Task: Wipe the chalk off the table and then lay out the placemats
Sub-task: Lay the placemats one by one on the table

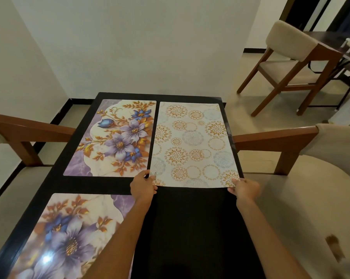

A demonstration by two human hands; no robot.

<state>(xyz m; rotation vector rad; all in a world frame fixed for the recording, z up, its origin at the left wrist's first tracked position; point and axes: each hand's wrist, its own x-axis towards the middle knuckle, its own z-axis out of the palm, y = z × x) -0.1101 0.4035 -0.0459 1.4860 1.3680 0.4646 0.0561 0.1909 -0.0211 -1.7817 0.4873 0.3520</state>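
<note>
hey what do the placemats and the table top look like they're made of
Near floral placemat: probably glossy plastic or vinyl; it mirrors a light. Circle-patterned placemat, pinched by the left hand and right hand: thin, flexible, more matte, likely plastic too. Table: black, dull finish; material unclear.

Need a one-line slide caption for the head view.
Both hands, left hand and right hand, pinch the circle-patterned placemat beside two floral placemats on the black table.

We see a dark table [190, 228] with a matt top; the near floral placemat [69, 228] looks glossy — a light glare sits on it. Chairs [287, 63] have wooden frames — cloth-like pale padding.
</note>
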